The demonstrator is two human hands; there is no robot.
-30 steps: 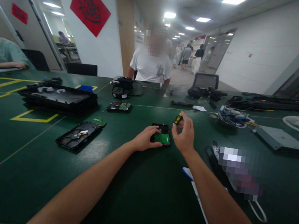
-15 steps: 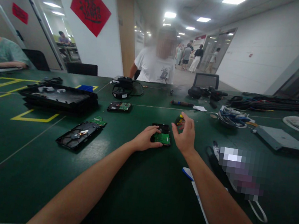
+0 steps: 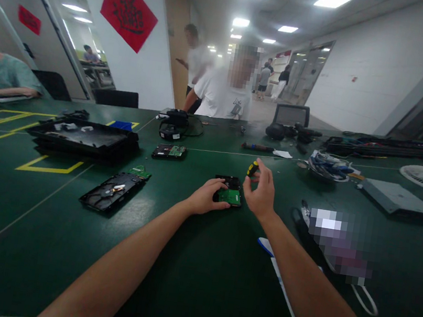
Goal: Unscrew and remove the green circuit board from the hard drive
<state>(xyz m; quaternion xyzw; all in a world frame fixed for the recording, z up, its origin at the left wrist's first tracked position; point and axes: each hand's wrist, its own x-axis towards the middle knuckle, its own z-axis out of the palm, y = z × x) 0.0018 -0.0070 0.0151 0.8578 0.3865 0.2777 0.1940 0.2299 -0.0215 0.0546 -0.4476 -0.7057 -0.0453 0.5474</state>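
A small hard drive (image 3: 230,190) with its green circuit board facing up lies on the dark green table (image 3: 196,262). My left hand (image 3: 205,197) grips its left side, fingers curled over the edge. Just right of the drive, my right hand (image 3: 260,189) pinches a yellow-and-black screwdriver (image 3: 252,168) between thumb and fingers, its handle standing above the drive's far right corner.
An opened drive (image 3: 113,191) and a loose green board (image 3: 140,171) lie to the left, a black tray (image 3: 83,136) behind them. Another drive (image 3: 168,151), cables (image 3: 327,165), a grey box (image 3: 398,198) and a person in a white shirt (image 3: 225,94) are beyond.
My hands have barely moved on the drive and screwdriver. The person in white across the table has shifted to the right, and another person has appeared behind.
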